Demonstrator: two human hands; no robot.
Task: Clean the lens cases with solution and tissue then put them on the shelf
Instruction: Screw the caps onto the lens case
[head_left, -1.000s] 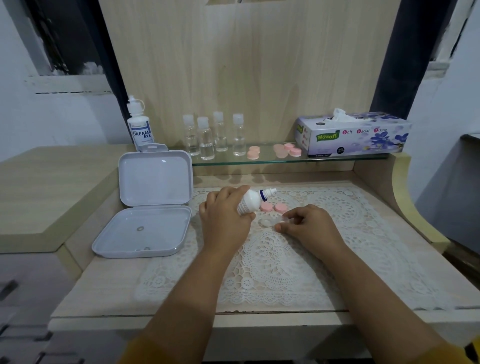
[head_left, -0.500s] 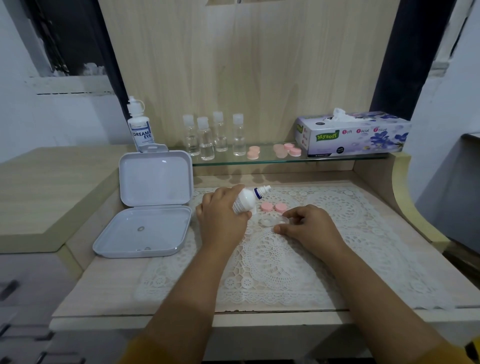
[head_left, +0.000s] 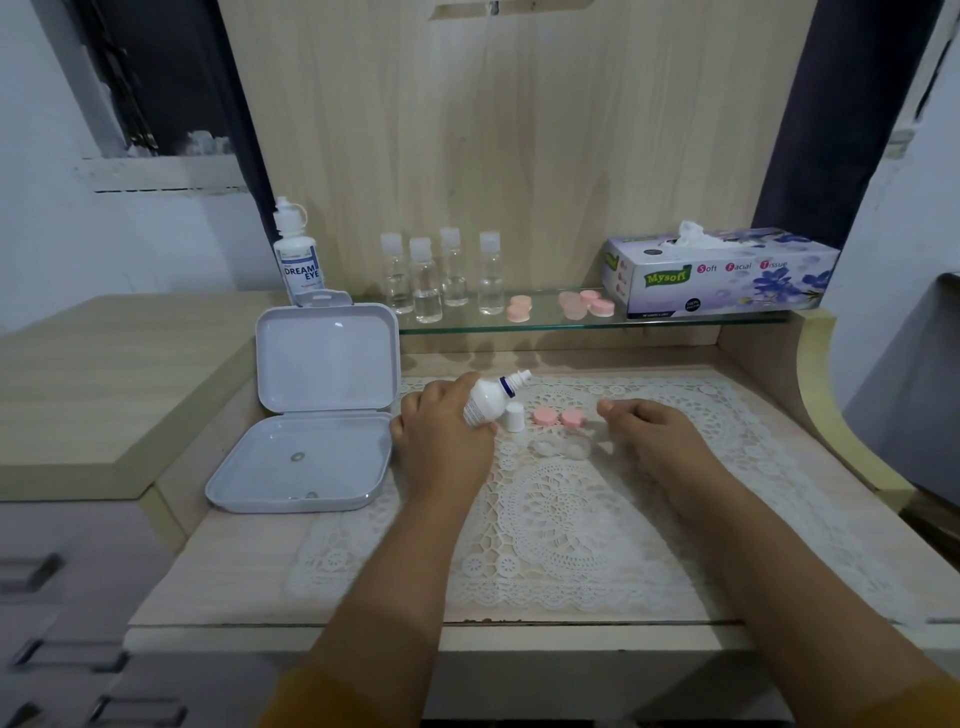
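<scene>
My left hand (head_left: 441, 441) grips a small white solution bottle (head_left: 485, 400), tilted with its uncapped nozzle pointing up and to the right. Its white cap (head_left: 514, 415) stands on the lace mat beside it. A clear lens case (head_left: 561, 447) lies on the mat between my hands, with two pink lids (head_left: 558, 417) just behind it. My right hand (head_left: 654, 436) rests to the right of the case with loosely curled fingers, apart from it and holding nothing. Closed pink lens cases (head_left: 519, 309) sit on the glass shelf (head_left: 571, 326) next to the tissue box (head_left: 722, 275).
An open white plastic box (head_left: 311, 415) lies at the left of the lace mat (head_left: 571, 519). A Dream Eye bottle (head_left: 297, 260) and several small clear bottles (head_left: 441, 275) stand on the shelf. The desk's raised curved side (head_left: 831, 405) bounds the right.
My right hand let go of the clear lens case and moved right. My left hand drew the bottle back and tilted its nozzle upward, uncovering the white cap.
</scene>
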